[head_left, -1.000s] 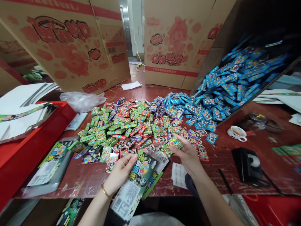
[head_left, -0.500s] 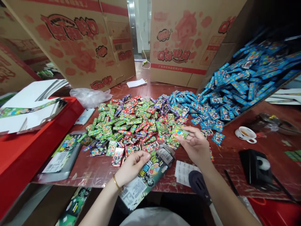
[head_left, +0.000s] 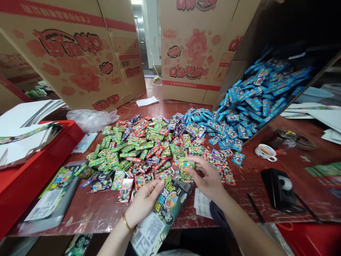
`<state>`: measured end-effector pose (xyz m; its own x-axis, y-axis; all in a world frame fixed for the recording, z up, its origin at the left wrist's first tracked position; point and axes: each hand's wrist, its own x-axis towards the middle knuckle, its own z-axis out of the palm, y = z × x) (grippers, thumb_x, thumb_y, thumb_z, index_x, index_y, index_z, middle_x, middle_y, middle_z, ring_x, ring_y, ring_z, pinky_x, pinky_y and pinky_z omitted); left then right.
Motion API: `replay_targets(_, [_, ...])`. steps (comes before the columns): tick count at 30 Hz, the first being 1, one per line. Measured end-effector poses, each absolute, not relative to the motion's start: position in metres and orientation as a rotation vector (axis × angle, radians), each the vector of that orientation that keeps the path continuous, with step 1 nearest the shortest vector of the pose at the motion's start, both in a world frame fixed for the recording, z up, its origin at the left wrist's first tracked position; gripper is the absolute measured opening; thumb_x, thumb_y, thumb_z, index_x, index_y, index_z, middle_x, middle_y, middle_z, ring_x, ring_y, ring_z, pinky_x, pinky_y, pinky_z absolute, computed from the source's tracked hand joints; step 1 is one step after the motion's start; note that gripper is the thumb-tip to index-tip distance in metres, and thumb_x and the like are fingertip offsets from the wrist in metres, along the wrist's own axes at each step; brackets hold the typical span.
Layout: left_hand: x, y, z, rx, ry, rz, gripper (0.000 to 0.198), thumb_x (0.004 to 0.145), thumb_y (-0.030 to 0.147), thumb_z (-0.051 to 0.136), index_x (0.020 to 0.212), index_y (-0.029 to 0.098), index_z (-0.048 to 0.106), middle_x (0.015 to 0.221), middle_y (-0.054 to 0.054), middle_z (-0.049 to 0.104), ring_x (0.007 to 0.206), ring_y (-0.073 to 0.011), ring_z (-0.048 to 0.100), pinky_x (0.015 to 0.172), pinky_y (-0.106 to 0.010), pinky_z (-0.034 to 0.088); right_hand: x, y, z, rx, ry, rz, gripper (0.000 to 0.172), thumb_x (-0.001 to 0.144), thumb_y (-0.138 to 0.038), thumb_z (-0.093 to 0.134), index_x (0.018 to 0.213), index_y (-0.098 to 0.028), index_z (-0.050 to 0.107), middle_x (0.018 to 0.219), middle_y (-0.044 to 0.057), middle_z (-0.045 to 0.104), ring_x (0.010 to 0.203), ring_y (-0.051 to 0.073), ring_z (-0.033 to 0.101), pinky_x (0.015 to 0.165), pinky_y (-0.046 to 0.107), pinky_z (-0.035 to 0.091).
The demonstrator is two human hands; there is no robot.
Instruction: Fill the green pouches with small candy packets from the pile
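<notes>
My left hand (head_left: pixel 146 199), with a gold bangle at the wrist, pinches the upper left edge of a dark green printed pouch (head_left: pixel 166 209) that lies tilted at the table's front edge. Between the thumb and fingers of my right hand (head_left: pixel 206 176) is a small green packet (head_left: pixel 186 170), held upright just above the pouch's top end. Behind both hands spreads a heap of small green, red and purple packets (head_left: pixel 144 142). Blue packets (head_left: pixel 229 124) join the heap on the right and spill from a tipped carton.
Large cardboard cartons (head_left: pixel 80 64) stand behind. At left are a red tray (head_left: pixel 53 156), a phone (head_left: pixel 84 143) and another pouch (head_left: pixel 53 193). A cup (head_left: pixel 265 152) and a black tape dispenser (head_left: pixel 281 190) sit at right, near a label sheet (head_left: pixel 202 203).
The view has shifted to the right. My right hand has moved left relative to the pouch, and its green packet has turned more upright. My left hand keeps its hold on the pouch.
</notes>
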<state>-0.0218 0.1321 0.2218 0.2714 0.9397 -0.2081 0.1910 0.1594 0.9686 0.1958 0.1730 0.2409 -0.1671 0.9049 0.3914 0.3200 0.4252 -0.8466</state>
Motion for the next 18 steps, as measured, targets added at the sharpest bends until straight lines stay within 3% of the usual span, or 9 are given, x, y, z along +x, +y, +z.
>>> replay_targets(2, [-0.021, 0.133, 0.222, 1.326, 1.218, 0.774, 0.044, 0.085, 0.058, 0.043, 0.071, 0.017, 0.056, 0.063, 0.0, 0.053, 0.062, -0.0162, 0.047, 0.059, -0.024, 0.041, 0.194, 0.172, 0.243, -1.055, -1.781, 0.734, 0.021, 0.086, -0.027, 0.054, 0.106, -0.026, 0.06, 0.083, 0.001, 0.057, 0.062, 0.014, 0.049, 0.059, 0.025, 0.04])
replay_targets(4, [-0.02, 0.134, 0.221, 1.357, 1.25, 0.788, 0.044, 0.085, 0.057, 0.042, 0.072, 0.018, 0.056, 0.064, -0.001, 0.055, 0.063, -0.0173, 0.049, 0.061, -0.026, 0.042, 0.195, 0.173, 0.243, -1.062, -1.818, 0.806, 0.022, 0.087, -0.027, 0.052, 0.108, -0.026, 0.058, 0.075, -0.001, 0.053, 0.059, 0.013, 0.046, 0.056, 0.024, 0.038])
replay_targets(9, [-0.016, 0.135, 0.221, 1.487, 1.305, 0.79, 0.041, 0.088, 0.052, 0.039, 0.068, 0.018, 0.051, 0.063, 0.002, 0.048, 0.062, -0.0154, 0.045, 0.06, -0.024, 0.039, 0.203, 0.18, 0.236, -1.09, -1.88, 1.042, 0.018, 0.089, -0.028, 0.048, 0.104, -0.022, 0.057, 0.065, -0.004, 0.043, 0.053, 0.012, 0.038, 0.052, 0.023, 0.032])
replay_targets(14, [-0.013, 0.134, 0.225, 1.604, 1.35, 0.746, 0.038, 0.091, 0.047, 0.034, 0.069, 0.019, 0.046, 0.064, 0.003, 0.043, 0.063, -0.0144, 0.042, 0.06, -0.024, 0.034, 0.207, 0.182, 0.237, -1.069, -1.985, 1.029, 0.013, 0.089, -0.025, 0.047, 0.095, -0.022, 0.058, 0.082, 0.0, 0.055, 0.072, 0.016, 0.05, 0.068, 0.027, 0.039])
replay_targets(18, [-0.009, 0.132, 0.227, 1.669, 1.363, 0.689, 0.037, 0.092, 0.044, 0.034, 0.068, 0.019, 0.046, 0.062, 0.003, 0.045, 0.06, -0.0148, 0.043, 0.058, -0.024, 0.032, 0.198, 0.176, 0.236, -0.909, -2.062, 1.082, 0.013, 0.089, -0.021, 0.048, 0.092, -0.021, 0.06, 0.09, 0.003, 0.056, 0.088, 0.019, 0.053, 0.08, 0.03, 0.041])
